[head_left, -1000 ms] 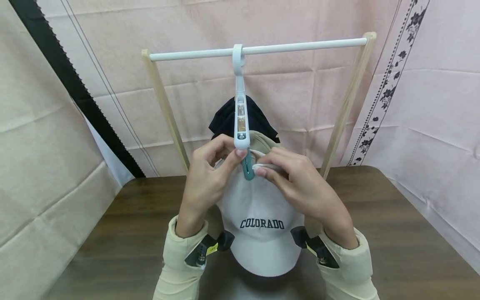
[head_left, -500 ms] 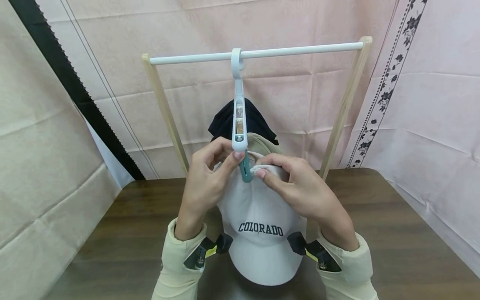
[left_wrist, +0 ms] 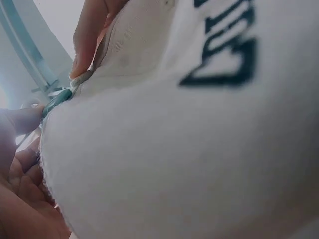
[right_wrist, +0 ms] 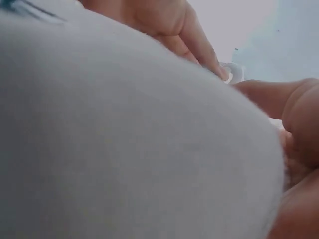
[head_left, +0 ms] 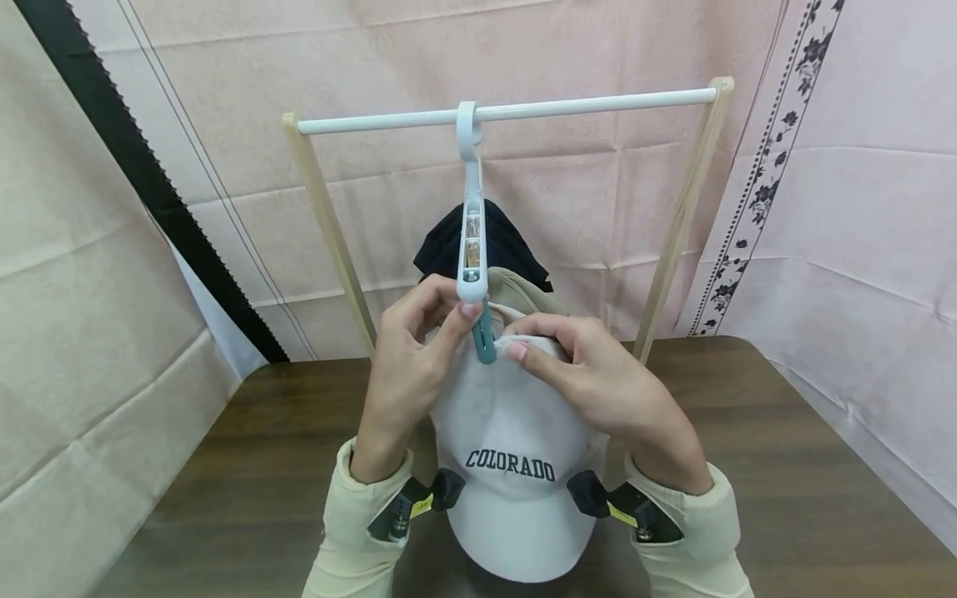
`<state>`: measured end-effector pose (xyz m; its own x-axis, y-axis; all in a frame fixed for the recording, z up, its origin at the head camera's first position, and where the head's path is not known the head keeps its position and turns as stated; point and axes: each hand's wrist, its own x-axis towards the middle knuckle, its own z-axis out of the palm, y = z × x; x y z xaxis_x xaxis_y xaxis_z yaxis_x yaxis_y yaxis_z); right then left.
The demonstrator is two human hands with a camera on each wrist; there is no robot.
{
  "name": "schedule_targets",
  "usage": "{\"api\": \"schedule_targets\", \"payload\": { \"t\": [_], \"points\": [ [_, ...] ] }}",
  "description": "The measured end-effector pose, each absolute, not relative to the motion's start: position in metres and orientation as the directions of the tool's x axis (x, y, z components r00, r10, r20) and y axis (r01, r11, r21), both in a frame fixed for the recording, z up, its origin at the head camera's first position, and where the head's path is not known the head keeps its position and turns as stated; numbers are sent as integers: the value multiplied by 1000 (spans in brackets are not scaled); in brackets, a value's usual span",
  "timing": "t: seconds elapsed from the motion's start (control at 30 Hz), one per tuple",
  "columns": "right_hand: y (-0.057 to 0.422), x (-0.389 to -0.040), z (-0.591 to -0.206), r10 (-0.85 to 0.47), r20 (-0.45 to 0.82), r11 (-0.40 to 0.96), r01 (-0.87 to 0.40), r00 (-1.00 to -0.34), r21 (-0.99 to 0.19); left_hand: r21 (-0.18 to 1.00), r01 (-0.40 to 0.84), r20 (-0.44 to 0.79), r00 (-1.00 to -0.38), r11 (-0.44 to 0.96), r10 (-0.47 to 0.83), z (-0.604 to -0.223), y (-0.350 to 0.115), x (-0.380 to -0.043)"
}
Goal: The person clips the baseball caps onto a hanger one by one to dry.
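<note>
A white baseball cap (head_left: pixel 516 415) lettered COLORADO hangs brim down at the front, in the head view. My right hand (head_left: pixel 606 390) pinches its fabric edge beside the teal clip (head_left: pixel 484 334) at the bottom of a white hat hanger (head_left: pixel 471 224). With thumb and fingers, my left hand (head_left: pixel 419 353) pinches the hanger where its white body meets that clip. The left wrist view shows the teal clip (left_wrist: pixel 57 101) at the cap's edge. Whether the clip grips the fabric is hard to tell. Behind are a beige cap (head_left: pixel 516 289) and a black cap (head_left: pixel 508 237).
The hanger hooks over a white rod (head_left: pixel 591 106) between two pale wooden posts (head_left: pixel 684 216). A dark brown wooden table (head_left: pixel 224 465) lies below. Light cloth (head_left: pixel 553 50) hangs behind and at both sides.
The hanger, cap and rack sit slightly lower and further left in view. My right fingers have shifted on the cap's edge, while the left hand keeps its hold on the hanger.
</note>
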<state>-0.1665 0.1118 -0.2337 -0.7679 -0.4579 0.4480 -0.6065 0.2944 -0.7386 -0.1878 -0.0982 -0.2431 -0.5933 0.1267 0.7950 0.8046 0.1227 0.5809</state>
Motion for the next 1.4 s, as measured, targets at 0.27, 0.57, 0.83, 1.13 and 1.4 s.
{"api": "schedule_targets", "payload": {
  "t": [0.27,0.57,0.83,1.13,1.4],
  "points": [
    [105,-163,-236,-391,516,401,-646,-762,-650,579,807,800,-590,120,109,-245,-98,-189],
    [95,-163,-237,-280,518,475,-585,-808,-657,585,802,797,-596,122,97,-246,-100,-189],
    [99,-172,-237,-337,553,348,-647,-762,-679,587,803,794,-596,105,120,-245,-103,-189],
    [102,-176,-237,-343,537,235,-624,-771,-745,582,803,795,-595,126,116,-243,-102,-189],
    [106,-179,-238,-396,506,211,-612,-766,-762,571,804,798,-591,164,118,-244,-100,-187]
  ]
}}
